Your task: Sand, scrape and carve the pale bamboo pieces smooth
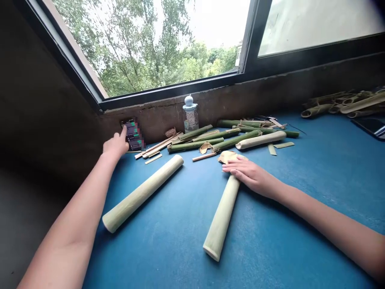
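My left hand reaches to the back left and its fingertip touches the screen of a phone propped against the wall. My right hand lies flat, palm down, on the upper end of a pale peeled bamboo section that lies lengthwise on the blue table top. A second pale bamboo section rests diagonally between the two arms, touched by neither hand.
Green bamboo stalks, split strips and a pale section are piled by the back wall. A small bottle with a blue cap stands there. More bamboo pieces and a dark device lie far right. Windows are above.
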{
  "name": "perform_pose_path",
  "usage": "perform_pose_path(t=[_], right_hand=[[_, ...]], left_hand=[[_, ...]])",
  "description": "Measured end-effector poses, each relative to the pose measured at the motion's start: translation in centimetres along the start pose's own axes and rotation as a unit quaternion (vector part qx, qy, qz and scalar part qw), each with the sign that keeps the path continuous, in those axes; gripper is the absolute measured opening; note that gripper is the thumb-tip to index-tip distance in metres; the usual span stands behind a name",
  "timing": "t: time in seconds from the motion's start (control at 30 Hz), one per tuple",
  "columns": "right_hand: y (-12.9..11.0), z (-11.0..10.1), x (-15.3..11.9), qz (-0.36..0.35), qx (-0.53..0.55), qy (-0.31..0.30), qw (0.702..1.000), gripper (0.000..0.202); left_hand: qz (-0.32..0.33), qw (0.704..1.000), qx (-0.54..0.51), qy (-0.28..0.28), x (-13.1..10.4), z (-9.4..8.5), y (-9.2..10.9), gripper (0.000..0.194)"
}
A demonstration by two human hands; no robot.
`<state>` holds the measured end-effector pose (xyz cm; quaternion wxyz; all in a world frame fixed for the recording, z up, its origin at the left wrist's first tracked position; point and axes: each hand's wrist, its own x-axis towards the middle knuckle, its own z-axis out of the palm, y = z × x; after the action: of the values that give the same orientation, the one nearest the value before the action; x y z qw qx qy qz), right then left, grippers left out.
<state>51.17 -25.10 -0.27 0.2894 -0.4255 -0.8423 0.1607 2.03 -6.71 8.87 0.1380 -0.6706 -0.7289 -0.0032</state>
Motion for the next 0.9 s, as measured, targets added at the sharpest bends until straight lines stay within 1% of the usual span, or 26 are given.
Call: perform_pose_path(t=[0.07, 0.13, 0.2, 0.27, 0.3, 0.33, 0.37, 0.4, 0.43, 0.5, 0.53, 0.57, 0.6, 0.7, 0.73, 0.77, 0.83, 0.9], right_hand=[[-0.1, 0.2, 0.1, 0.017, -0.006, 0.015, 1.0, 0.046], [-2.1, 0.9, 0.0, -0.001, 0.002, 0.003, 1.0, 0.044], [-5.1, 1.8, -0.3, -0.054, 0.021, -0.049, 0.997, 0.041], [-7.9, 2.4, -0.8, -0.118, 0.049, -0.112, 0.985, 0.039], [-8.7, 2.5, -1.0, -0.145, 0.063, -0.138, 0.978, 0.039], [-8.9, 2.4, -1.1, -0.162, 0.072, -0.156, 0.972, 0.039], [-8.6, 2.2, -1.1, -0.165, 0.075, -0.161, 0.97, 0.039], [-7.7, 1.9, -1.0, -0.155, 0.07, -0.151, 0.974, 0.039], [-6.6, 1.6, -0.8, -0.132, 0.06, -0.127, 0.981, 0.04], [-4.3, 1.2, -0.3, -0.071, 0.03, -0.056, 0.995, 0.041], [-3.5, 1.1, -0.1, -0.046, 0.017, -0.025, 0.998, 0.042], [-3.1, 1.2, 0.1, -0.034, 0.008, -0.009, 0.999, 0.043], [-3.1, 1.4, 0.2, -0.035, 0.004, -0.009, 0.999, 0.042], [-3.7, 1.8, 0.3, -0.093, 0.019, -0.069, 0.993, 0.039], [-3.5, 1.6, 0.3, -0.105, 0.022, -0.077, 0.991, 0.039], [-3.0, 1.3, 0.3, -0.101, 0.02, -0.068, 0.992, 0.04], [-1.6, 0.5, 0.4, -0.056, 0.001, -0.012, 0.998, 0.045], [-0.7, 0.0, 0.4, -0.016, -0.018, 0.029, 0.999, 0.051]], left_hand=[[0.039, 0.999, -0.004, -0.027, -1.7, 1.6, 0.0, 0.08], [0.059, 0.997, -0.018, -0.038, -3.4, 3.1, -0.3, 0.078], [0.059, 0.997, -0.031, -0.027, -4.5, 4.1, -0.6, 0.072], [0.059, 0.997, -0.042, -0.021, -5.0, 4.5, -1.0, 0.067], [0.063, 0.997, -0.046, -0.024, -5.1, 4.6, -1.2, 0.066], [0.071, 0.996, -0.05, -0.031, -5.0, 4.7, -1.3, 0.065], [0.079, 0.995, -0.053, -0.037, -4.8, 4.7, -1.4, 0.064], [0.085, 0.994, -0.056, -0.043, -4.6, 4.8, -1.5, 0.064], [0.087, 0.993, -0.06, -0.048, -4.4, 4.8, -1.5, 0.065], [0.087, 0.992, -0.068, -0.054, -4.1, 4.8, -1.5, 0.066], [0.085, 0.992, -0.074, -0.056, -4.0, 4.8, -1.5, 0.067], [0.082, 0.992, -0.079, -0.057, -3.9, 4.8, -1.4, 0.067], [0.078, 0.992, -0.085, -0.058, -3.9, 4.9, -1.4, 0.066], [0.063, 0.991, -0.107, -0.051, -4.2, 5.0, -1.0, 0.064], [0.059, 0.99, -0.118, -0.047, -4.4, 5.0, -0.9, 0.063], [0.055, 0.989, -0.132, -0.041, -4.6, 5.0, -0.8, 0.062], [0.043, 0.984, -0.17, -0.02, -5.1, 4.7, -0.7, 0.062], [0.022, 0.976, -0.218, 0.015, -5.3, 3.3, -0.7, 0.062]])
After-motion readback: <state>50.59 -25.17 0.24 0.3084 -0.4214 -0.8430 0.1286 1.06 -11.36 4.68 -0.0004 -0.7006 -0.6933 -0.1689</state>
